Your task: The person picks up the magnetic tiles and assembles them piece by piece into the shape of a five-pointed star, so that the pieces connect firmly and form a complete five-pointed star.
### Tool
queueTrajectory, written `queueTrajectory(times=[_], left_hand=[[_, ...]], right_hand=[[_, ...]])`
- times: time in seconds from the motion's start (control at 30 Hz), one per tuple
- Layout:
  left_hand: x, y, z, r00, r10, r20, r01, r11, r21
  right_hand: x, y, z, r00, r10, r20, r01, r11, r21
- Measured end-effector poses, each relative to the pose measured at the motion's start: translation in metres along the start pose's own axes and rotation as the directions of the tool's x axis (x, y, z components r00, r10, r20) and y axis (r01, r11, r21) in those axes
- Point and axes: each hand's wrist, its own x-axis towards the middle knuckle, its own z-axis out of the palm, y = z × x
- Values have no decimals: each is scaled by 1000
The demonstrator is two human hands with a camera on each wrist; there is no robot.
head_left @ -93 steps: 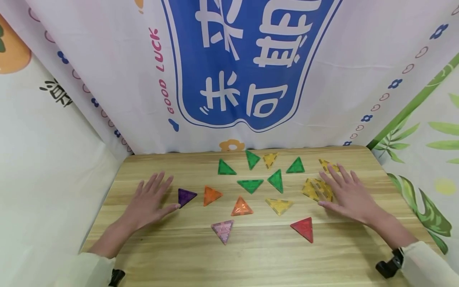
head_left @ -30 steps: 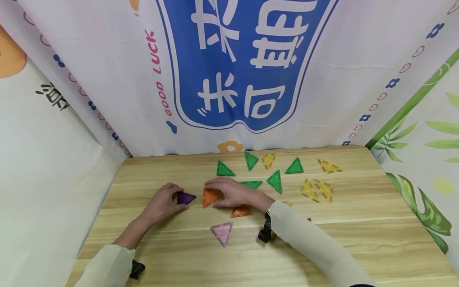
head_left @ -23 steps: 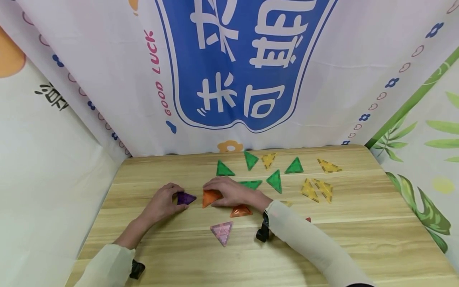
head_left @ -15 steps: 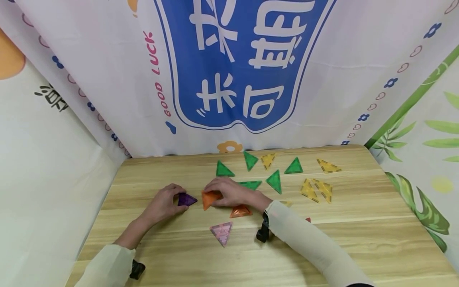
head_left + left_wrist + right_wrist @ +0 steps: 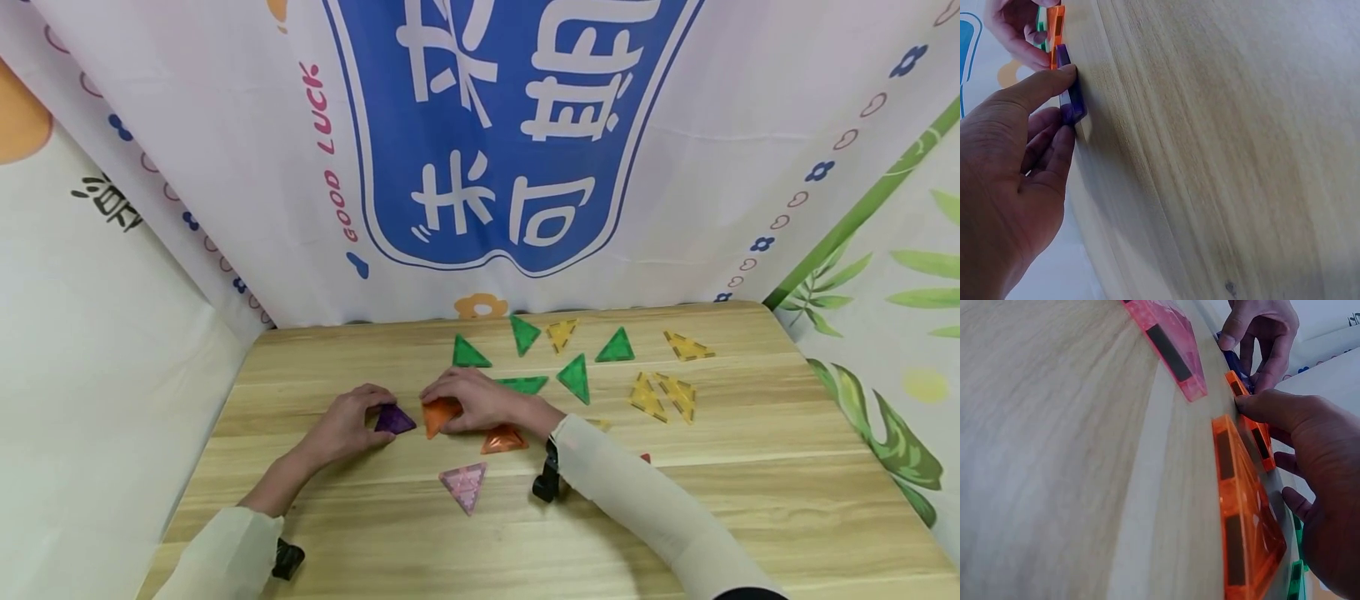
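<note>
My left hand (image 5: 341,432) pinches a translucent purple triangular magnetic tile (image 5: 395,419) between thumb and fingers. Just to its right, my right hand (image 5: 483,402) grips an orange triangular magnetic tile (image 5: 438,416) by its edges. A narrow gap separates the two tiles in the head view. In the left wrist view the purple tile (image 5: 1071,100) overlaps the end of the orange tile (image 5: 1055,31), both seen edge-on. A second orange tile (image 5: 504,439) lies just below the right hand, partly covered by it. The right wrist view shows that second orange tile (image 5: 1235,506) close to the thumb.
A pink triangular tile (image 5: 465,486) lies in front of the hands. Several green tiles (image 5: 575,379) and yellow tiles (image 5: 677,397) spread across the back and right of the wooden table (image 5: 420,550). The right sleeve (image 5: 637,492) mostly hides a red tile (image 5: 646,458). A printed curtain (image 5: 660,250) hangs behind.
Both hands lay spread on the table; the right has crossed leftward to grip the orange tile, while the left has taken the purple one. Lately the purple tile has turned and shifted slightly right.
</note>
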Motion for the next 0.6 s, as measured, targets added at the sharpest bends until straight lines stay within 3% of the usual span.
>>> queueTrajectory(times=[0.6], left_hand=[[18, 12, 5, 994, 89, 68, -84, 994, -67]], right_hand=[[-13, 11, -4, 995, 14, -103, 4, 985, 172]])
